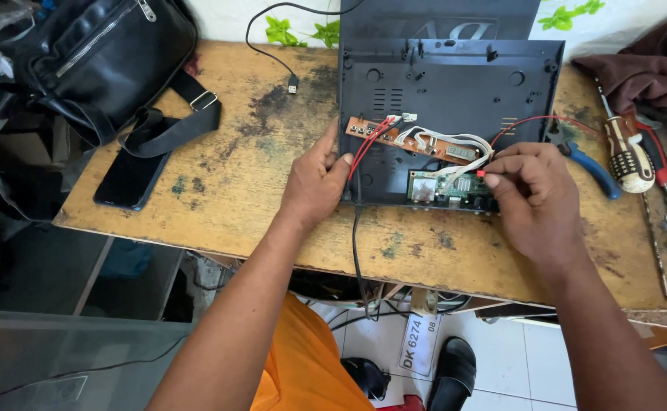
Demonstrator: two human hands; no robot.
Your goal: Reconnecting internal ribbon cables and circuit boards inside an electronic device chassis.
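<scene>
Head view: we see the opened black casing lying on the worn wooden surface, cover already off, two circuit boards exposed and wired. Our left hand steadies the casing's edge, its grip loosely closed there. Our right hand pinches the red wire beside the green board; reassembly remains undone. Blue-handled pliers lie nearby.

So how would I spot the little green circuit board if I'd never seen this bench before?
Find the open black case at the back middle of the worn wooden table. At its front edge, right beside the right hand, sits the green board. It is small, square and green, while the orange board just behind it is a long thin strip.
</scene>
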